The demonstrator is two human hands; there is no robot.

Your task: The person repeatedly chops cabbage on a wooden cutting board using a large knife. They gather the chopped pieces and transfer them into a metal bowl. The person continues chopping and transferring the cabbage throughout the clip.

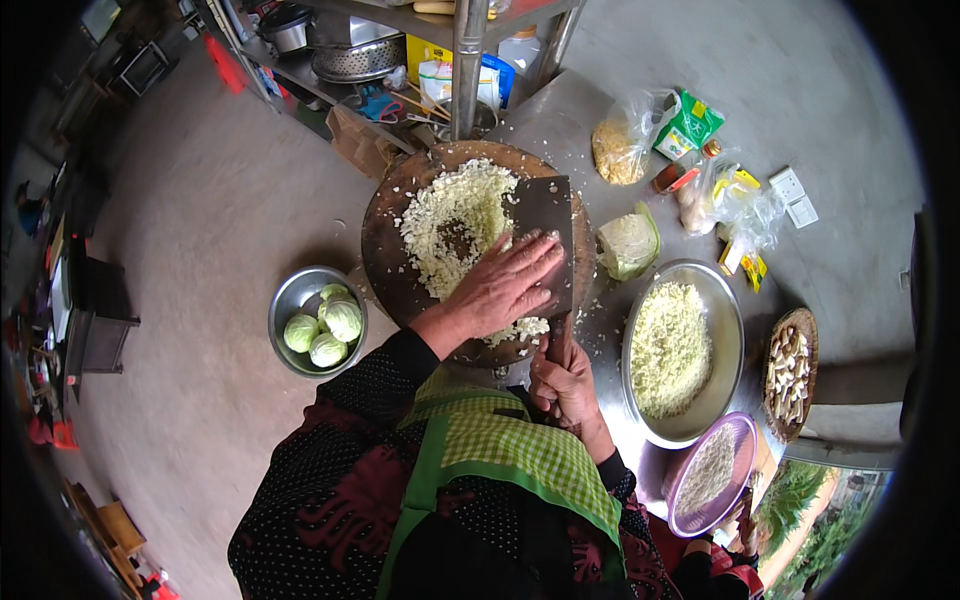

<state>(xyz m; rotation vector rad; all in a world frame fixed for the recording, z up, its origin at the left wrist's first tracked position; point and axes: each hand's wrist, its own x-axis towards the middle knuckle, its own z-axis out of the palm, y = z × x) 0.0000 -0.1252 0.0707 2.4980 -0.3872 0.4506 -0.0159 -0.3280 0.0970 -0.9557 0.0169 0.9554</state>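
My right hand grips the wooden handle of a Chinese cleaver at the near edge of a round wooden chopping block. The wide dark blade lies over the block's right side. My left hand rests flat across the blade, its fingers a little apart, and covers part of it. Finely chopped cabbage forms a ring on the block, left of the blade. A smaller heap of chopped cabbage sits near the handle. Right of the block stands a cut piece of cabbage.
A steel basin of chopped cabbage stands to the right, beside a purple basin and a round woven tray. Whole cabbages fill a steel bowl at left. Bagged goods and a metal shelf post are beyond the block.
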